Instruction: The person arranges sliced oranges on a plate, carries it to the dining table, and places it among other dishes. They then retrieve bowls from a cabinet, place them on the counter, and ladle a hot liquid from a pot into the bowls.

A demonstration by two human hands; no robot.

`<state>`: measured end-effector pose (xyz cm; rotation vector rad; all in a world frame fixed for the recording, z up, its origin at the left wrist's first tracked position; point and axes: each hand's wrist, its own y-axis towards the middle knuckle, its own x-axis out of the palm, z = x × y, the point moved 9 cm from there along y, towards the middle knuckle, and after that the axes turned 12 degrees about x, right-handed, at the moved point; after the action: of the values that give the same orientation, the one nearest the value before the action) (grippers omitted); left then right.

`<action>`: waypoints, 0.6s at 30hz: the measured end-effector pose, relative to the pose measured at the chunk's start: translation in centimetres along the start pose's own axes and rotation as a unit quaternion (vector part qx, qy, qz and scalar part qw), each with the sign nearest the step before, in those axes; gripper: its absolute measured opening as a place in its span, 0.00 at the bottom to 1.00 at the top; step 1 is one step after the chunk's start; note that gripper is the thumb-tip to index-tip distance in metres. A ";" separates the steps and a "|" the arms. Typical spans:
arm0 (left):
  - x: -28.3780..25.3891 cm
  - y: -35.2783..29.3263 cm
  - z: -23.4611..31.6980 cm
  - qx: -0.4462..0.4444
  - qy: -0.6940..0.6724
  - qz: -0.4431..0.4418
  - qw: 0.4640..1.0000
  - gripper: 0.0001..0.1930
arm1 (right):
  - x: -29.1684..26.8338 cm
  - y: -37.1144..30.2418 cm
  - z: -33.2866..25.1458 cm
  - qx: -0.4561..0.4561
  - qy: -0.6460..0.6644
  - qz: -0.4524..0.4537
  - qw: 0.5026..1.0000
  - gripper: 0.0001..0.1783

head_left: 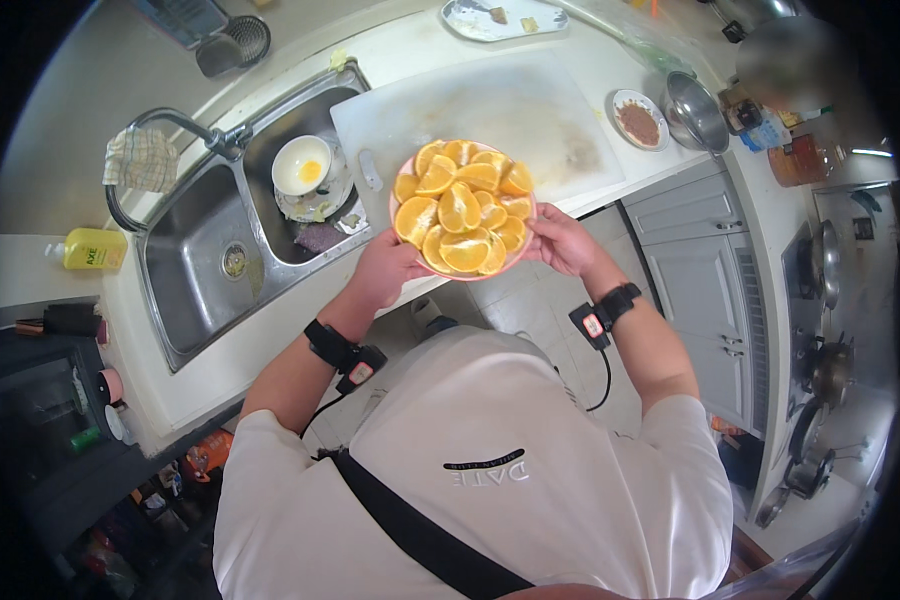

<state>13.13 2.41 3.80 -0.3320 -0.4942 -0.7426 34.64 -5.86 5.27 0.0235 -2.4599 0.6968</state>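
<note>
Between my two hands is a round pink-rimmed plate (398,178) piled with orange wedges (460,208). My left hand (386,266) grips its lower left rim, and my right hand (564,240) grips the right rim. The fingers curl under the plate and are partly hidden beneath it. I hold it in front of my body, over the near edge of a large white cutting board (510,110) on the counter.
Left of the board is a double steel sink (195,260); one basin has a white bowl (292,172) stacked on dishes. A tap (225,140) arches over it. Yellow soap bottle (94,249) stands far left. A small dish of brown food (638,122) and steel bowl (692,112) stand right.
</note>
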 end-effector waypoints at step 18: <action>33.8 6.9 -13.1 -0.077 -0.005 -0.165 0.983 0.21 | -23.6 -30.6 -3.8 -0.206 0.056 0.277 0.937 0.15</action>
<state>43.40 -17.71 10.24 -0.4037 -0.5073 -1.1049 61.46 -33.64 9.86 -0.8730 -2.4571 0.3674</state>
